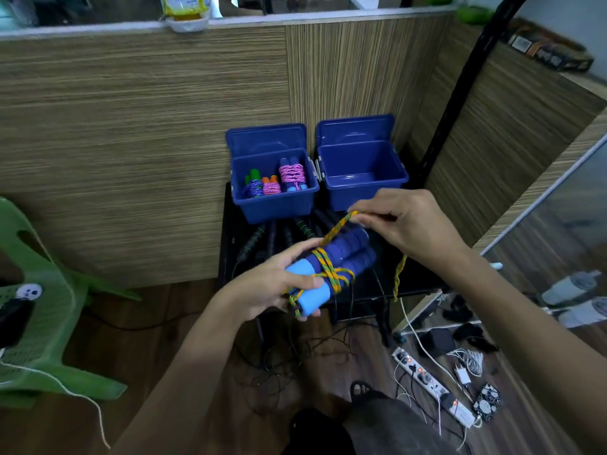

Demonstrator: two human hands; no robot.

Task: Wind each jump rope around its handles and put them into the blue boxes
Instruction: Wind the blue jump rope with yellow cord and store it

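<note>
Left hand [276, 284] fingers grip the paired blue handles [331, 267] above the desk [361, 290] while right hand [404, 221] fingers pinch the yellow rope [338, 228] mid-winding; next, further turns seem required.

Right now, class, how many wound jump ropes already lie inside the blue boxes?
3, all in the left blue box: a green-handled bundle, an orange-handled bundle and a blue-handled bundle. The right blue box holds none. More could be hidden underneath.
</note>
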